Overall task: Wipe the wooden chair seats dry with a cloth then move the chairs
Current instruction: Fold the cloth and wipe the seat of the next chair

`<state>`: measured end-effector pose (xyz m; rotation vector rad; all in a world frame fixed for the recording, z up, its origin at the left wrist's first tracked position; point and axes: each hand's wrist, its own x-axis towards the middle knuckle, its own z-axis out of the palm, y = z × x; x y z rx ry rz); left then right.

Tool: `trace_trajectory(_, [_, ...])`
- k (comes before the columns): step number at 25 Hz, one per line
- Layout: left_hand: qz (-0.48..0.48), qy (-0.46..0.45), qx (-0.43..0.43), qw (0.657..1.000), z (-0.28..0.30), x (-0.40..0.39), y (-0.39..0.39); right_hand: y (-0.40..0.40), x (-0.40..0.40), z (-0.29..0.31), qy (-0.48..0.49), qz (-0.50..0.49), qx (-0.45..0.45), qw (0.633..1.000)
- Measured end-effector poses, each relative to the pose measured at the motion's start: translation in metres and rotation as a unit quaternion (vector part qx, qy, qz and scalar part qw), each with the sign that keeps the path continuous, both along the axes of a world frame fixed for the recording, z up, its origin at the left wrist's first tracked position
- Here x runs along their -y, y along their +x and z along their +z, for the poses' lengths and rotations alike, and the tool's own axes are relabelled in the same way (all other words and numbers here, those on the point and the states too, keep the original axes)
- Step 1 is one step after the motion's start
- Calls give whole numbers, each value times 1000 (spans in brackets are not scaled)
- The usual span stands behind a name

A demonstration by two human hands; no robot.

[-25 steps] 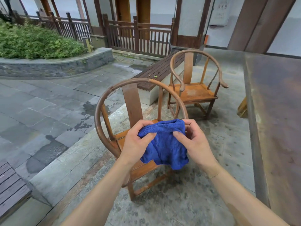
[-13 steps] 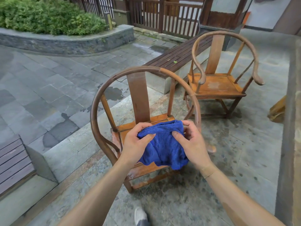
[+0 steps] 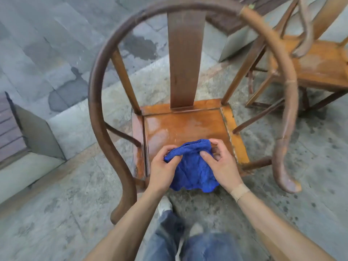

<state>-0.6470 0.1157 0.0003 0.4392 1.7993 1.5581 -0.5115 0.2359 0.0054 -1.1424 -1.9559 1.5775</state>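
The cloth (image 3: 192,166), held chest-high behind the chair back a second ago, has been brought down over the front of the wet seat (image 3: 186,127). It is pinched by both left hand (image 3: 162,166) and right hand (image 3: 222,164); wiping can begin.

Cloth (image 3: 192,170): blue, crumpled, held bunched above the front edge of the near seat. Near chair (image 3: 185,53): dark curved horseshoe rail, upright back slat; orange-brown seat (image 3: 184,127) glistening wet. Second chair (image 3: 318,66): same style, behind to the right, seat with pale patches.
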Motion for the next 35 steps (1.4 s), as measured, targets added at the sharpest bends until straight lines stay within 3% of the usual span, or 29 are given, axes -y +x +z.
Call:
trace_trajectory(7, [144,-157,44,976,-191,-29,-15,-52,-35,-198,-70,54,93,992])
trace_trajectory(12, [132,-280,-18,951,-285,-49,-26,-75,-53,-284,-28,92,171,980])
trace_trajectory(14, [131,-330,-106,929,-298,-60,-28,-78,-61,-301,28,117,211,970])
trace_trajectory(16, [91,-388,-258,880,-302,-69,-20,-79,-71,-309,172,141,236,946])
trace_trajectory(18, [-18,-372,-377,848,-308,-78,2,-81,-96,-312,295,126,225,920])
trace_trajectory(20, [-141,-370,-431,811,-321,-88,27,-84,-144,-318,360,109,252,892])
trace_trajectory(23, [-189,-399,-458,771,-343,-83,29,-76,-227,-331,373,130,346,851])
trace_trajectory(28, [-36,-468,-393,791,-342,-80,-44,-58,-266,-346,357,144,343,857])
trace_trajectory(32, [130,-497,-313,799,-344,-148,-135,-58,-267,-348,363,138,331,860])
trace_trajectory(35, [105,-502,-338,789,-347,-227,-158,-58,-272,-354,371,136,315,863])
